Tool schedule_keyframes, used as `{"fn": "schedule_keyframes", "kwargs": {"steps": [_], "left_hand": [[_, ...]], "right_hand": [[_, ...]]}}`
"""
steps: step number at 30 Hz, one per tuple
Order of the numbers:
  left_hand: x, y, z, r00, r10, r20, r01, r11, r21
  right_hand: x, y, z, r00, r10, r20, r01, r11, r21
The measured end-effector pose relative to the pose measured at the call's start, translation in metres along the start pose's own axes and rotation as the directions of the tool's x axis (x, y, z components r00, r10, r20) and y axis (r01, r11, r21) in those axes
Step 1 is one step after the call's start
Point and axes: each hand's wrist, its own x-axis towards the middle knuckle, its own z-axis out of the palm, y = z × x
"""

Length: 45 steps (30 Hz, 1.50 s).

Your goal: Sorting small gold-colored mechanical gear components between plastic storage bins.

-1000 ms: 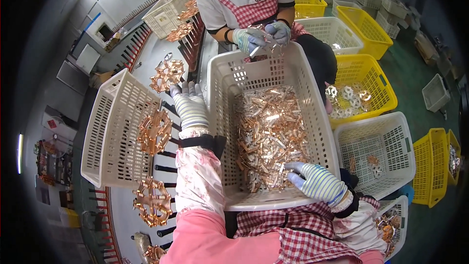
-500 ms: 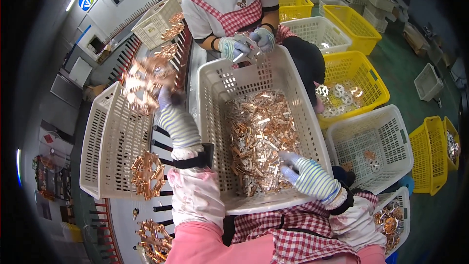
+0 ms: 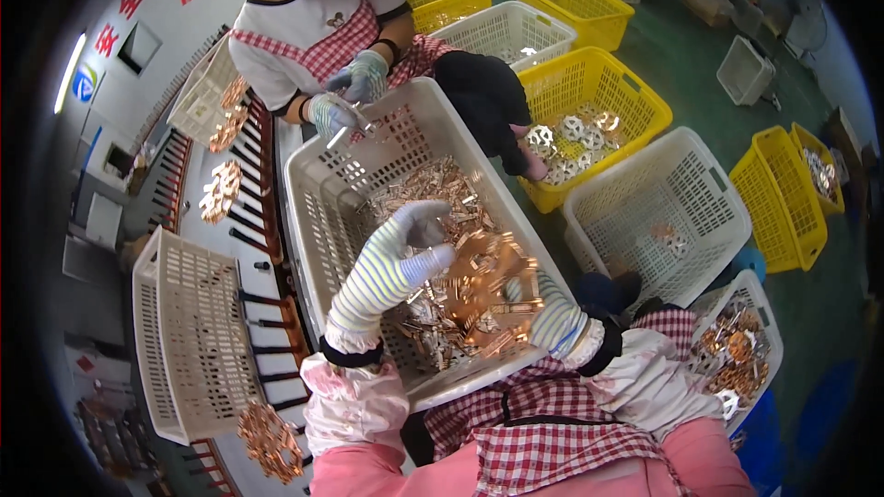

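Note:
A copper-coloured, cut-out metal plate, blurred and possibly several stacked together, is held over the large grey-white crate. My right hand, in a striped glove, grips its right side; the fingertips are partly hidden behind it. Just to its left is my left hand, also gloved, with thumb and fingers apart; the thumb comes close to the plate's upper left edge. Beneath both hands lies a heap of small copper and silver metal strips in the crate.
Across the crate, a co-worker's gloved hands hold a silvery metal piece. At left, a white crate stands beside black-handled rods and copper clusters. Yellow crates and a white crate stand at right.
My left hand has swung right from the rod side to over the crate. The copper-coloured plate has come with it and is now in my right hand. The view has turned.

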Motion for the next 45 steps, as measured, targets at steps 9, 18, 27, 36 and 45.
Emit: {"fn": "schedule_keyframes", "kwargs": {"steps": [9,18,27,36,45], "left_hand": [[0.005,0.000,0.029,0.988,0.152,-0.015,-0.133,0.903,0.410],[0.007,-0.026,0.020,0.984,0.041,-0.173,0.042,0.892,0.450],[0.005,-0.020,0.020,0.996,-0.090,-0.026,0.093,0.990,0.106],[0.011,-0.043,0.013,0.977,-0.008,-0.214,0.095,0.910,0.403],[0.010,-0.037,0.035,0.998,-0.055,0.007,0.053,0.982,0.180]], "right_hand": [[0.010,0.007,-0.021,0.994,0.054,0.093,-0.059,0.997,0.045],[-0.008,-0.003,0.016,0.958,-0.123,0.260,0.210,0.918,-0.338],[-0.011,-0.006,0.011,0.720,-0.170,0.673,0.525,-0.500,-0.688],[-0.033,-0.036,0.048,0.747,0.206,0.632,0.559,-0.708,-0.431],[-0.030,-0.021,0.034,0.780,-0.084,0.621,0.469,-0.579,-0.667]]}}
